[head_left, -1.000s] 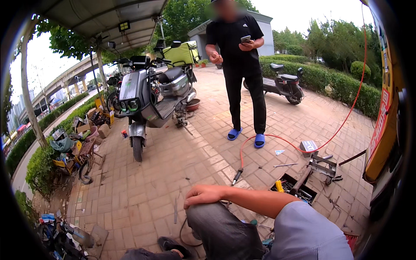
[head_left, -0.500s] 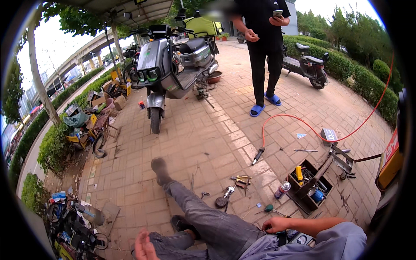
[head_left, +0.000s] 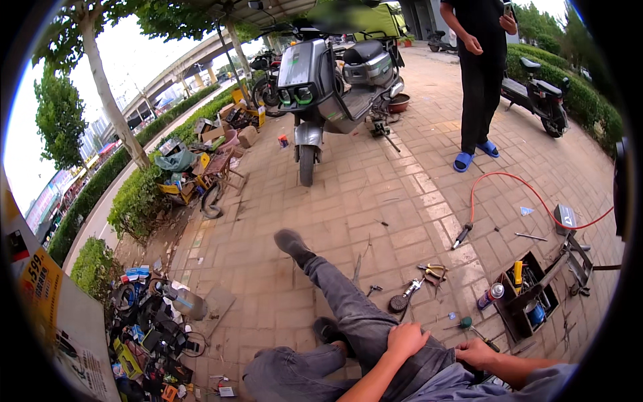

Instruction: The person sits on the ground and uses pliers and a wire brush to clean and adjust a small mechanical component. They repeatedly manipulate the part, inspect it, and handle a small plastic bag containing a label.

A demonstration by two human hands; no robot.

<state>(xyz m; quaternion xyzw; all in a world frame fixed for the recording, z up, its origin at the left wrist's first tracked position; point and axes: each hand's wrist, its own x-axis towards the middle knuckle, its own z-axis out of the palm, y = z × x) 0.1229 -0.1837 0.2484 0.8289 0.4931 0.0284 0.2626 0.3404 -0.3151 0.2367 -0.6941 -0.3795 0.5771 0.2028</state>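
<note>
My left hand [head_left: 407,340] lies across the thigh of my outstretched leg, its fingers resting flat on the grey trousers [head_left: 348,291]. Beside it, at my right hip, my right hand [head_left: 474,354] is closed with curled fingers. Whatever those fingers may hold is hidden. Just beyond the right hand, a screwdriver with a green handle [head_left: 466,323] lies on the paving. A round gauge with a hose [head_left: 400,303] and yellow-handled pliers [head_left: 434,269] lie farther off, past my leg.
To the right stand a spray can [head_left: 491,295] and an open toolbox [head_left: 557,305]. A red air hose [head_left: 516,175] curves over the paving. Ahead is a grey scooter [head_left: 315,94]; a person in blue sandals [head_left: 463,161] stands right of it. A parts heap [head_left: 151,328] lies left.
My left hand has come from the lower left onto my thigh. My right hand stays by my hip. The view has turned left, and the standing person's free hand has lowered.
</note>
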